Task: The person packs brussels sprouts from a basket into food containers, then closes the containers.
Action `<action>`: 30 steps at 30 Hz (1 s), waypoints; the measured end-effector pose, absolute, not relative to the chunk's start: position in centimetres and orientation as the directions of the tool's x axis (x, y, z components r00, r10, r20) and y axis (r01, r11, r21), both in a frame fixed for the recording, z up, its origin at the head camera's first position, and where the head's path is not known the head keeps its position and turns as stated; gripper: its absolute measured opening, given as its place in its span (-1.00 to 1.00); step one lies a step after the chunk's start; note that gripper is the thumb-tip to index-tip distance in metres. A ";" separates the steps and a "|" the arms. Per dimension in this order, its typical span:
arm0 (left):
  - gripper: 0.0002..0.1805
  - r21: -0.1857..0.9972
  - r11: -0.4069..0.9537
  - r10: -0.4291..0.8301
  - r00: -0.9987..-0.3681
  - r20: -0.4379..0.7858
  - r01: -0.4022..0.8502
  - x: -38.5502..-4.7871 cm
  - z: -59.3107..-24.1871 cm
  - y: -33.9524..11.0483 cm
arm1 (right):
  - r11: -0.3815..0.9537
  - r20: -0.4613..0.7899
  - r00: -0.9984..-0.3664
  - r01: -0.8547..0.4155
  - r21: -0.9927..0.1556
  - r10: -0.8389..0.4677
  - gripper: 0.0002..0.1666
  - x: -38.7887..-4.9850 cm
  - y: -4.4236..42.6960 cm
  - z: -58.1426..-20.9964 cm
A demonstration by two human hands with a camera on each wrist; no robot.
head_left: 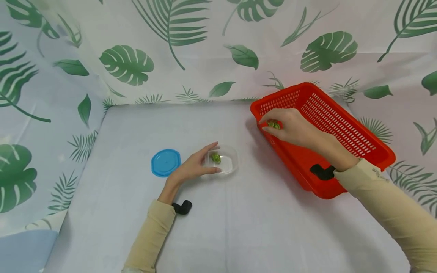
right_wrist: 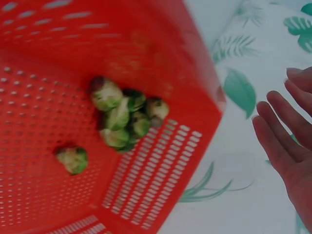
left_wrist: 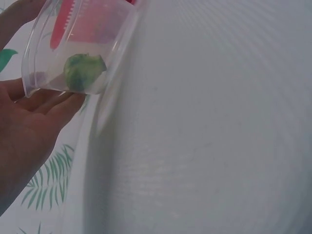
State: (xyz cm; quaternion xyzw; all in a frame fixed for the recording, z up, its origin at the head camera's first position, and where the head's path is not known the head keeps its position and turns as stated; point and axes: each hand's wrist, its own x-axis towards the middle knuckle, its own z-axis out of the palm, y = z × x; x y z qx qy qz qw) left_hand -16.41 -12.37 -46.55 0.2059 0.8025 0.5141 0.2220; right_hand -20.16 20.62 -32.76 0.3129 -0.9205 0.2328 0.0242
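My left hand holds a small clear plastic container on the table, thumb and fingers at opposite sides of it. Inside lies a green Brussels sprout, also visible through the wall in the left wrist view. My right hand is over the near left end of a red plastic basket. Its fingers reach out apart from the thumb, and the right wrist view shows nothing in them. Green sprouts show through that gap. Several Brussels sprouts are piled in the basket, with another sprout apart.
A blue lid lies flat on the pale table, left of the container. Slotted walls form the basket's sides, standing at the table's right. Leaf-printed cloth hangs behind and at both sides.
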 end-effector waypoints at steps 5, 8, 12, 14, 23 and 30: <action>0.05 0.916 0.387 0.559 -0.817 -0.141 0.107 -16.4 -46.7 -12.3 | 0.725 0.177 -0.832 -0.548 -0.417 -0.526 -0.73 -20.8 21.3 -33.5; 0.05 0.915 0.388 0.556 -0.819 -0.142 0.105 -16.4 -46.7 -12.3 | 0.739 0.156 -0.848 -0.520 -0.429 -0.506 -0.72 -20.9 21.7 -33.6; 0.06 0.915 0.391 0.552 -0.820 -0.149 0.097 -16.4 -46.8 -12.3 | 0.750 0.130 -0.864 -0.490 -0.445 -0.487 -0.72 -21.1 22.0 -33.8; 0.06 0.914 0.394 0.550 -0.822 -0.151 0.095 -16.4 -46.8 -12.3 | 0.751 0.122 -0.866 -0.484 -0.448 -0.485 -0.73 -21.3 22.2 -34.0; 0.05 0.911 0.398 0.548 -0.824 -0.141 0.109 -16.4 -46.7 -12.3 | 0.782 0.057 -0.879 -0.450 -0.431 -0.474 -0.72 -22.2 22.9 -35.1; 0.06 0.909 0.402 0.550 -0.824 -0.140 0.114 -16.4 -46.7 -12.4 | 0.810 -0.003 -0.892 -0.409 -0.421 -0.452 -0.73 -23.0 23.6 -35.9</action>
